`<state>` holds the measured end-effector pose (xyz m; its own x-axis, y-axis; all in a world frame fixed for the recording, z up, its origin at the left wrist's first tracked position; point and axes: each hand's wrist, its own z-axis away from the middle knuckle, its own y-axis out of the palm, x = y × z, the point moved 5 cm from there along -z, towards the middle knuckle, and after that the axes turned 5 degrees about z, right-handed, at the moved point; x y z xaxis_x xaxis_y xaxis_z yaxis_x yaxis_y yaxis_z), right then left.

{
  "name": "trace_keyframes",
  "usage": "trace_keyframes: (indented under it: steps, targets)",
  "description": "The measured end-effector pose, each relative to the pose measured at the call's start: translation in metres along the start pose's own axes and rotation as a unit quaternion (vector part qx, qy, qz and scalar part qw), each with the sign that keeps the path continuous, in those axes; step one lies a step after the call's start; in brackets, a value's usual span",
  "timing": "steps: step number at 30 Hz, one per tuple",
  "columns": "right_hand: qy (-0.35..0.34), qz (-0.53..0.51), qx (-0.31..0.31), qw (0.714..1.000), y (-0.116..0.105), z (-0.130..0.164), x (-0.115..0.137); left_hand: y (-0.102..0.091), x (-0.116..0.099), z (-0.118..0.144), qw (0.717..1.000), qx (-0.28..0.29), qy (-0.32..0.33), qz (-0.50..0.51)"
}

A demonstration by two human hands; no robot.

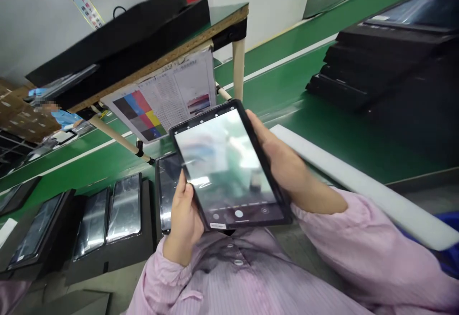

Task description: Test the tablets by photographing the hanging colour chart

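A black-framed tablet (224,171) is held up in front of my chest, tilted, its lit screen showing a blurred camera picture with a round shutter button. My left hand (184,219) grips its lower left edge, thumb on the front rim. Along the right edge my right hand (283,162) is wrapped, its fingers mostly hidden behind the tablet. Another dark tablet (167,186) lies on the green bench just beyond my left hand. Past the held tablet, a printed sheet (161,92) with colour blocks and small text hangs under a raised shelf.
The shelf (229,18) carries black foam trays (143,28). Several tablets (125,205) lie in black trays on the left. A stack of black trays (380,61) stands at right, near a long white foam strip (358,186). A person in blue (66,116) is far left.
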<state>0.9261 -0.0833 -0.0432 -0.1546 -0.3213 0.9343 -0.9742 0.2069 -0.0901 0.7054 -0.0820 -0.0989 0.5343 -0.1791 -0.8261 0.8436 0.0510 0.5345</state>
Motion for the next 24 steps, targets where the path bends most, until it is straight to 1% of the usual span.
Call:
trace_keyframes:
  steps: [2,3,4,6,7,8,10,11,12,13,14,16,18,19,21,22,24]
  targets:
    - [0.069,-0.111,-0.011,0.991,-0.005,-0.005,-0.018,0.017,0.013,-0.004,0.999,0.026,-0.022,-0.010]
    - [0.108,-0.137,-0.017,0.984,-0.008,-0.008,-0.029,0.023,0.020,-0.006,0.998,0.042,-0.030,-0.027]
    - [0.140,-0.125,-0.020,0.982,-0.011,-0.011,-0.040,0.027,0.026,-0.008,0.996,0.056,-0.040,-0.055]
    - [0.174,-0.044,-0.008,0.984,-0.019,-0.014,-0.062,0.028,0.038,-0.011,0.984,0.082,-0.064,-0.146]
    - [0.178,0.002,-0.005,0.984,-0.024,-0.015,-0.071,0.026,0.042,-0.010,0.972,0.100,-0.066,-0.200]
    - [0.176,0.044,-0.010,0.983,-0.030,-0.015,-0.078,0.024,0.042,-0.008,0.958,0.127,-0.055,-0.250]
    - [0.148,0.128,-0.018,0.980,-0.042,-0.012,-0.086,0.020,0.034,0.000,0.925,0.191,0.007,-0.327]
    - [0.118,0.174,-0.013,0.978,-0.046,-0.010,-0.085,0.017,0.026,0.006,0.907,0.217,0.048,-0.357]
    - [0.079,0.230,0.007,0.970,-0.047,-0.006,-0.083,0.013,0.016,0.012,0.887,0.232,0.091,-0.388]
    - [0.034,0.288,0.039,0.956,-0.045,-0.003,-0.079,0.008,0.006,0.016,0.865,0.234,0.130,-0.424]
    - [-0.010,0.342,0.076,0.937,-0.041,0.002,-0.076,0.002,-0.004,0.020,0.840,0.221,0.164,-0.467]
    - [-0.069,0.419,0.135,0.895,-0.030,0.011,-0.072,-0.013,-0.022,0.022,0.780,0.166,0.221,-0.561]
    - [-0.100,0.462,0.159,0.867,-0.020,0.018,-0.070,-0.028,-0.036,0.019,0.710,0.098,0.255,-0.649]
    - [-0.114,0.472,0.157,0.860,-0.017,0.019,-0.068,-0.034,-0.042,0.017,0.675,0.069,0.265,-0.686]
    - [-0.135,0.467,0.138,0.863,-0.016,0.022,-0.061,-0.043,-0.048,0.011,0.607,0.032,0.274,-0.745]
    - [-0.140,0.457,0.122,0.870,-0.018,0.022,-0.058,-0.045,-0.051,0.008,0.580,0.020,0.278,-0.765]
    - [-0.135,0.437,0.087,0.885,-0.026,0.024,-0.052,-0.048,-0.054,0.001,0.542,0.006,0.284,-0.791]
